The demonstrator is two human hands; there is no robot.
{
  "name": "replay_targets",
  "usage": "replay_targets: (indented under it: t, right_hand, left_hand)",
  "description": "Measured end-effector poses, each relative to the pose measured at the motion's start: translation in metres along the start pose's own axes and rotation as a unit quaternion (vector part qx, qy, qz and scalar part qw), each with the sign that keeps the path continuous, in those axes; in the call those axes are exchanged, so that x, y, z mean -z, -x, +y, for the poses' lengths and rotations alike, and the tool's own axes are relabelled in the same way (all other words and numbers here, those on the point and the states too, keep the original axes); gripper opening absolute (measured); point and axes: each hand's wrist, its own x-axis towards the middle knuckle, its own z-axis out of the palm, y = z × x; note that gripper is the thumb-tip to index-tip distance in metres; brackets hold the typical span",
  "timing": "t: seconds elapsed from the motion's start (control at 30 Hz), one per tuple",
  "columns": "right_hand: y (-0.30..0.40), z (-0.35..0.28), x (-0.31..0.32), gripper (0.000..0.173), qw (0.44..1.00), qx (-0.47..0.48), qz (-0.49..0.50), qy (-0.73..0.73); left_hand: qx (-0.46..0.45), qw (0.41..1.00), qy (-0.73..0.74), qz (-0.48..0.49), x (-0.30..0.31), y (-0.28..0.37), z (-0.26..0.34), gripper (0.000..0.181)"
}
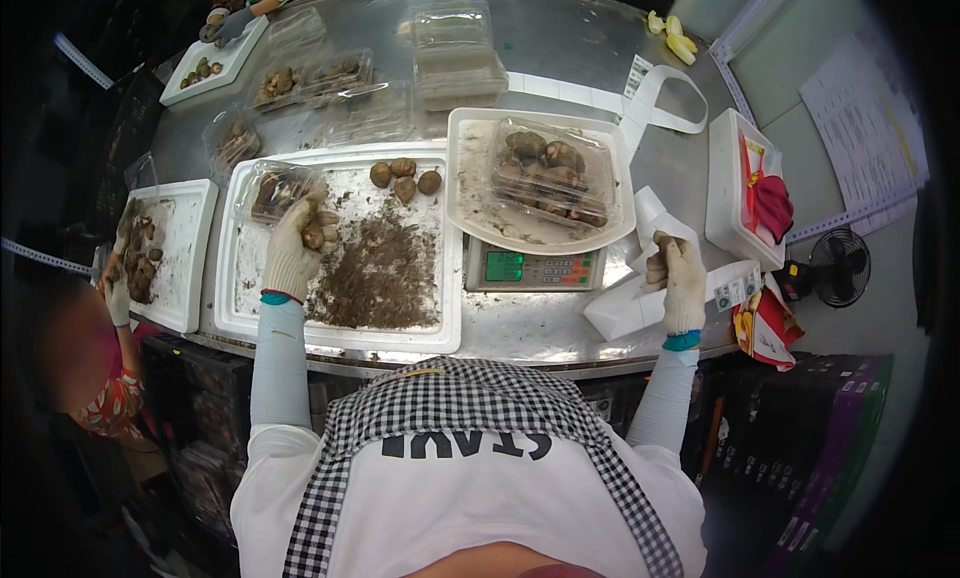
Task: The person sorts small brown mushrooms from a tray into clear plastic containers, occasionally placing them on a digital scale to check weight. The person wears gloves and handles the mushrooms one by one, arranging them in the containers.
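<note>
My left hand, in a soiled white knit glove, grips a small brown taro-like tuber above a white foam tray. Just beyond its fingers, a clear plastic clamshell with tubers in it sits at the tray's far left corner. Several loose tubers lie at the tray's far side, and dark soil covers much of its middle. On the right, my right hand, gloved too, is over a white label strip. Its soil-stained fingers are curled, with nothing visible in them.
A digital scale carries a white plastic tray with a filled clamshell. Stacked clear containers stand behind. A white box and a small fan are at right. Two co-workers' gloved hands work over trays at left.
</note>
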Motion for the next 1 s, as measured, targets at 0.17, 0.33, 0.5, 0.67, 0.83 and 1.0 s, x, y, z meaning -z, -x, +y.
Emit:
replay_targets:
  t: [0.17, 0.33, 0.5, 0.67, 0.83, 1.0]
  right_hand:
    - [0.02, -0.008, -0.022, 0.028, 0.998, 0.015, -0.063, -0.026]
    - [0.017, -0.031, -0.046, 0.03, 0.909, 0.308, -0.11, 0.257]
    - [0.008, -0.07, -0.066, 0.03, 0.892, 0.356, -0.071, 0.27]
    - [0.004, -0.082, -0.075, 0.038, 0.884, 0.368, -0.139, 0.253]
    - [0.001, -0.092, -0.089, 0.04, 0.854, 0.415, -0.152, 0.273]
    - [0.0, -0.121, -0.075, 0.023, 0.853, 0.301, -0.236, 0.354]
  left_hand:
    - [-0.035, 0.994, -0.087, -0.06, -0.007, 0.012, -0.006, 0.037]
    - [-0.075, 0.907, -0.368, -0.192, -0.106, 0.046, 0.009, 0.052]
    - [-0.244, 0.72, -0.614, -0.213, -0.175, 0.048, 0.005, 0.078]
    - [-0.308, 0.682, -0.632, -0.203, -0.232, 0.042, 0.029, 0.08]
    - [-0.286, 0.735, -0.576, -0.215, -0.258, 0.036, 0.045, 0.073]
    - [-0.267, 0.773, -0.532, -0.219, -0.247, 0.018, 0.033, 0.064]
